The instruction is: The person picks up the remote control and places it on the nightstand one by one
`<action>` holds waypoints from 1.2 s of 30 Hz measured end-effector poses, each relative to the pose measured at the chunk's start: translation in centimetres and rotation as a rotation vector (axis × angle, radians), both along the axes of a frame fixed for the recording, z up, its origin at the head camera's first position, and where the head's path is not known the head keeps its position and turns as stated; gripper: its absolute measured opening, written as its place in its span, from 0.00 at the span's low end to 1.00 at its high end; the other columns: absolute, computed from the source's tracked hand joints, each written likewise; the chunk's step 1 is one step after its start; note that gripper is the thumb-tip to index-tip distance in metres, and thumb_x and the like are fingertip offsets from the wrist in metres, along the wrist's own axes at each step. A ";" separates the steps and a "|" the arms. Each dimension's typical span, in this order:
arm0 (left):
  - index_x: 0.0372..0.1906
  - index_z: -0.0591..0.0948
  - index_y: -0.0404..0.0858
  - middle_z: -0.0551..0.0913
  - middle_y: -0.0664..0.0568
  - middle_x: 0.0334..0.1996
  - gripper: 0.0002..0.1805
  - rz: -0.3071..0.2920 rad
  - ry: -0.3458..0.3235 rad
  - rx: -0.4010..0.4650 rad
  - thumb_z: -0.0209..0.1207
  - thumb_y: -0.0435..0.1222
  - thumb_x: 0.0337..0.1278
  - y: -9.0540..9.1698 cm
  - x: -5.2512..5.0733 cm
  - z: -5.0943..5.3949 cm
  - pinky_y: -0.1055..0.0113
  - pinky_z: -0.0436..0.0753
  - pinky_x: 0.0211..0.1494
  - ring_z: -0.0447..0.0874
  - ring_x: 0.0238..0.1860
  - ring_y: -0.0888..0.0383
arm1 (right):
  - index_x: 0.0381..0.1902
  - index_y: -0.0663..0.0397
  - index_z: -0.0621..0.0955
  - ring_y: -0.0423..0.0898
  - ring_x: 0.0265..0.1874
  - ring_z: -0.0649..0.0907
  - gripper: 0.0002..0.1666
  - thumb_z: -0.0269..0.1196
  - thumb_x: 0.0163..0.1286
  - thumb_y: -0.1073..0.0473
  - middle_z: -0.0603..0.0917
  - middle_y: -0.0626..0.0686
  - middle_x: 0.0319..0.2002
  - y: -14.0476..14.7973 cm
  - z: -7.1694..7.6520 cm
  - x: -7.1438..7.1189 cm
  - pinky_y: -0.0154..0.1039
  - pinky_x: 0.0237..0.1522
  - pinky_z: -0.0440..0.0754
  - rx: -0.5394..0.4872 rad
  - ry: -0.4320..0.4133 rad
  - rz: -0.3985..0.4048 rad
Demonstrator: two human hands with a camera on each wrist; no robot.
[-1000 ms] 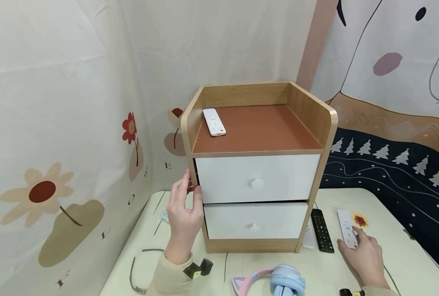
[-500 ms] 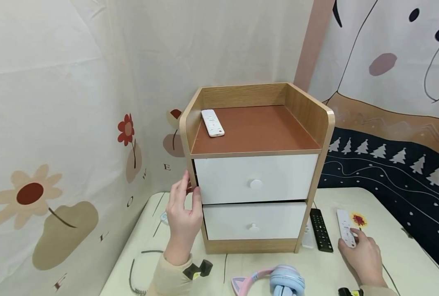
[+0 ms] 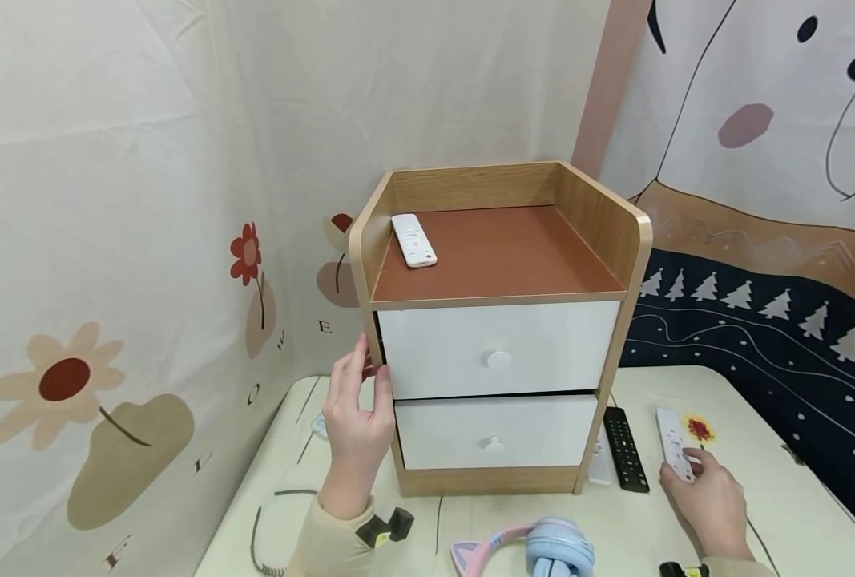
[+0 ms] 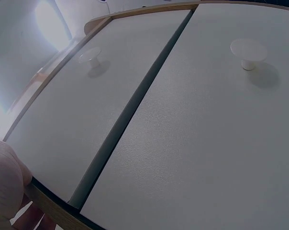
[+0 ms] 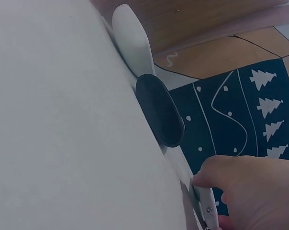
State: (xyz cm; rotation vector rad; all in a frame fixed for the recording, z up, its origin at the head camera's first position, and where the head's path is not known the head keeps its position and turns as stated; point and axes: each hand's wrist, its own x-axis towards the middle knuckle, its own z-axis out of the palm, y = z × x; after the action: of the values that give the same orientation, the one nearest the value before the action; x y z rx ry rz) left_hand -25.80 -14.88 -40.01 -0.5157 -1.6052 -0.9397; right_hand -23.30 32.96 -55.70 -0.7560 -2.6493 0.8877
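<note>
A small wooden cabinet with two white drawers stands on the table. My left hand rests against its left side, fingers fairly straight along the panel and thumb by the front edge. In the left wrist view, the thumb lies at the panel edge and the fingertips are beyond it. At the right, my right hand pinches the near end of a white remote control between thumb and fingers. The right wrist view shows the end of that white remote in the grip, close to the tabletop.
On the cabinet's brown top shelf lies another white remote. A black remote and a partly hidden white remote lie right of the cabinet. Cat-ear headphones are in front. Fabric hangs behind the table.
The view has shifted slightly. Both hands stay nearly where they were, the left at the cabinet's side and the right at the white remote.
</note>
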 end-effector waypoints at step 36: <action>0.74 0.78 0.26 0.86 0.31 0.52 0.29 -0.030 -0.094 0.028 0.64 0.21 0.69 0.1 0.5 0.0 0.84 0.81 0.62 0.89 0.48 0.40 | 0.52 0.60 0.90 0.13 0.31 0.69 0.22 0.79 0.60 0.59 0.92 0.65 0.50 -6.4 7.3 2.3 0.11 0.33 0.67 0.040 0.677 0.033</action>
State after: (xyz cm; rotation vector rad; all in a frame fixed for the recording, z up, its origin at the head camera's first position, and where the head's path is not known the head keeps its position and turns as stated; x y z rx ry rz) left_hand -25.32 -14.80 -39.96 -0.4835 -1.6699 -1.0207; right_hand -21.04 26.57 -48.39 -0.3160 -2.0713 0.8969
